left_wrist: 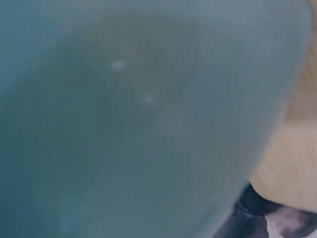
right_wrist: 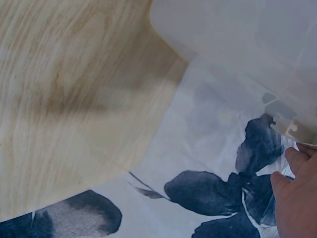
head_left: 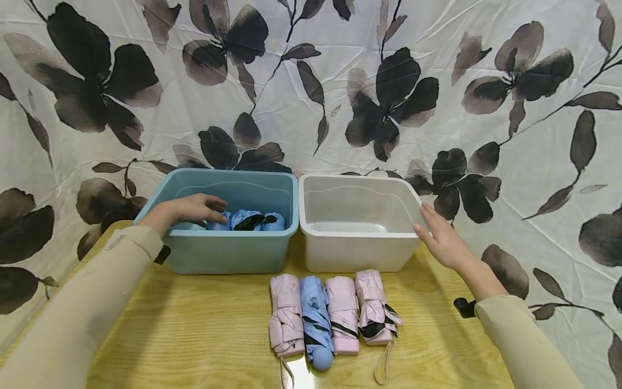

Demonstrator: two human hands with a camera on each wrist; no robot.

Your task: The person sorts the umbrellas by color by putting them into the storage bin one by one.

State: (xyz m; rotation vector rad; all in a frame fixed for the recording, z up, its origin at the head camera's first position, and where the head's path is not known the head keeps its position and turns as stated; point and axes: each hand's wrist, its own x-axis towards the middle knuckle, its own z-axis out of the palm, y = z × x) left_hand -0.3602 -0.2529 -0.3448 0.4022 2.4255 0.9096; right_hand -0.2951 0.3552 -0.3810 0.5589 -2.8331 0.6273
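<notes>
My left hand (head_left: 198, 208) reaches over the left side of a blue plastic bin (head_left: 228, 254), its loosely bent fingers right at the blue folded umbrellas (head_left: 248, 220) lying inside. Their far left end is hidden behind the hand. The left wrist view is filled mostly by the blurred bin wall (left_wrist: 148, 148). On the right, my right hand (head_left: 443, 237) touches the right rim of a white plastic bin (head_left: 359, 254) with extended fingers and thumb. In the right wrist view that hand (right_wrist: 299, 198) appears at the bin's edge.
In front of the bins, a row of folded umbrellas lies on the wooden table (head_left: 204, 324): a pink one (head_left: 286, 313), a blue one (head_left: 316, 313), another pink one (head_left: 342, 308) and a looser pink one (head_left: 373, 302) with a strap. A floral cloth (head_left: 311, 81) hangs behind.
</notes>
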